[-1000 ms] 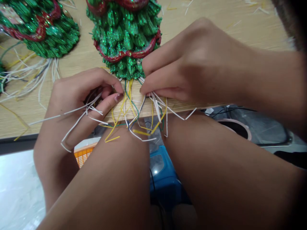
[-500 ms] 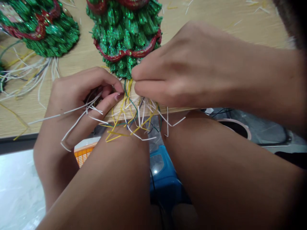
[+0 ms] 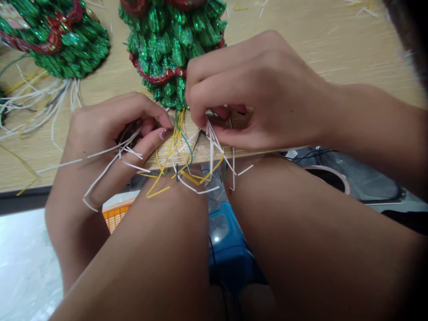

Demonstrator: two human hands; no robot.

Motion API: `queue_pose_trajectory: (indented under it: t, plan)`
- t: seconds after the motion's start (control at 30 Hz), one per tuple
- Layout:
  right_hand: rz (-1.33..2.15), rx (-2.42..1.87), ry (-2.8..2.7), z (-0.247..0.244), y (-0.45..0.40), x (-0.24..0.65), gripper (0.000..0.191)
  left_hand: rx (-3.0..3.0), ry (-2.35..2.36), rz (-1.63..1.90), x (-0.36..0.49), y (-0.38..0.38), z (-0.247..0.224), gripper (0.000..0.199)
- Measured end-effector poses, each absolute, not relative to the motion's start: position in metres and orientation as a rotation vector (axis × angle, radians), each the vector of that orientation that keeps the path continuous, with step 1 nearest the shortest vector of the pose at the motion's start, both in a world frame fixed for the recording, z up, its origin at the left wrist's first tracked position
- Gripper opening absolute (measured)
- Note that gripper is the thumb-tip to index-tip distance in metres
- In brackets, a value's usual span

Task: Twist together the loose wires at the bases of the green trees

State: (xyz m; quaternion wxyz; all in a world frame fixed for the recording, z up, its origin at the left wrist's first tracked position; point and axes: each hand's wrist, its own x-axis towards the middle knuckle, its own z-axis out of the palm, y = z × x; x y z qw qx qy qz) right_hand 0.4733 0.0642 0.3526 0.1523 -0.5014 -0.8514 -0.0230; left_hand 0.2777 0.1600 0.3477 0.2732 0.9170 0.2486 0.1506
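Observation:
A glittery green tree figure (image 3: 167, 49) with red garlands lies on the wooden table (image 3: 310, 58). Thin yellow wires (image 3: 178, 129), with green and white ones, come out at its lower end and hang over the table edge. Left of them, my left hand (image 3: 123, 133) pinches white wires (image 3: 100, 154), whose bent ends trail across the thumb and wrist. On the right, my right hand (image 3: 247, 98) has thumb and index finger closed on a bunch of white wires (image 3: 211, 138) beside the tree's lower end.
Another green tree figure (image 3: 72, 44) lies at the upper left, with many loose white wires (image 3: 60, 100) below it. Wire scraps (image 3: 366, 11) are at the upper right. An orange basket (image 3: 117, 216) and a blue plastic object (image 3: 230, 245) show below the table.
My right hand has turned and its fingers have lifted, so the pinched white wires now show gathered together. My left hand has hardly moved.

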Motion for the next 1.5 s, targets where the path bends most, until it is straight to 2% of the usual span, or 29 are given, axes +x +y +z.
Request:
queue_pose_trajectory:
  t: [0.27,0.47,0.67,0.9,1.07,1.23,1.4,1.5]
  plan:
    - [-0.042,-1.417,-2.496,0.352,0.064,0.475,0.023,2.471,0.576,0.453,0.278,0.169,0.342,0.004]
    - [-0.158,-1.485,-2.506,0.350,0.061,0.471,0.032,2.450,0.601,0.499,0.278,0.168,0.339,0.003]
    - [-0.244,-1.531,-2.524,0.348,0.059,0.467,0.036,2.535,0.384,0.463,0.275,0.182,0.336,0.007]
    - [-0.244,-1.751,-2.733,0.367,0.070,0.458,0.021,2.532,0.417,0.499,0.275,0.181,0.337,0.004]
    - [-0.237,-1.702,-2.825,0.371,0.075,0.457,0.029,2.560,0.297,0.501,0.277,0.182,0.340,0.005]
    - [-0.309,-1.457,-2.887,0.370,0.072,0.462,0.036,2.510,0.480,0.520,0.279,0.174,0.341,0.004]
    - [-0.185,-1.762,-2.817,0.371,0.076,0.458,0.035,2.445,0.564,0.498,0.280,0.168,0.340,0.005]
    - [-0.171,-1.749,-2.806,0.371,0.078,0.457,0.032,2.438,0.570,0.497,0.279,0.168,0.341,0.007]
